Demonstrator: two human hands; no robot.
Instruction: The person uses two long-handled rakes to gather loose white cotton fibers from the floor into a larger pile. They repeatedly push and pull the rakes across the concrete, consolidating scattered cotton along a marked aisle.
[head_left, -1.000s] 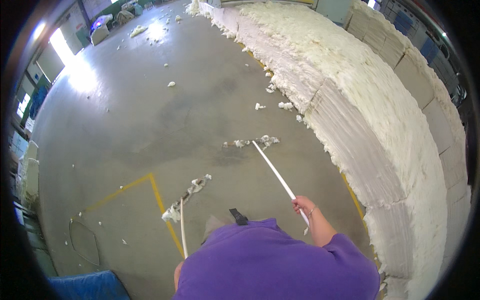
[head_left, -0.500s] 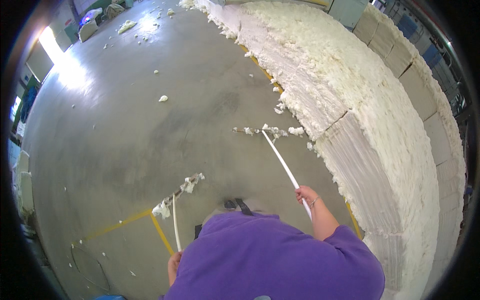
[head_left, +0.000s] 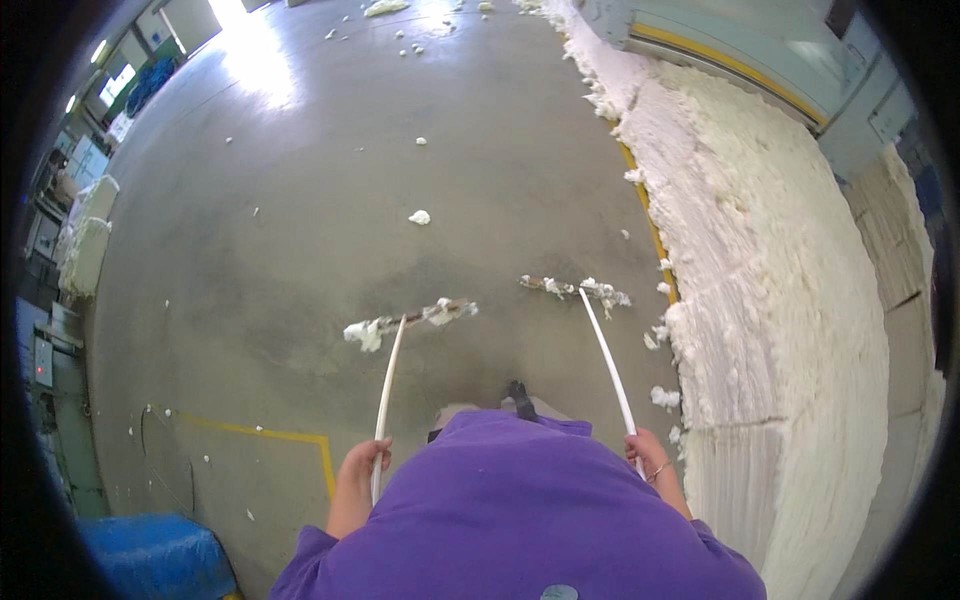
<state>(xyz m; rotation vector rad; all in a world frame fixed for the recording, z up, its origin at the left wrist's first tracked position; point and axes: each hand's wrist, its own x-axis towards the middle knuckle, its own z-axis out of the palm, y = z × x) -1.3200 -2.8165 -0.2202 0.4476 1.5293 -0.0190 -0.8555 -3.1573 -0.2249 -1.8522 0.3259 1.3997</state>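
Note:
My left hand (head_left: 362, 460) is wrapped around the white handle of one push broom (head_left: 388, 385). Its narrow crosswise head (head_left: 412, 320) rests on the floor ahead, with clumps of white fluff stuck along it. A second, similar push broom (head_left: 608, 360) is gripped by my right hand (head_left: 648, 452), which has a bracelet at the wrist. The right broom's head (head_left: 577, 290) lies slightly farther out, also tangled with fluff. The two heads are apart, side by side in front of my feet. Small white tufts (head_left: 665, 398) lie between the right broom and the bales.
A long row of white fibre bales (head_left: 735, 350) curves along the right, behind a yellow floor line (head_left: 645, 205). Loose tufts (head_left: 420, 217) dot the grey floor (head_left: 270, 230). A blue covered object (head_left: 160, 560) sits at lower left. Pale machinery (head_left: 740, 50) stands at far right.
My left hand and its broom have come forward, the head now nearly level with the right one. My right hand is lower in view. The whole view has shifted, showing more machinery and the blue object.

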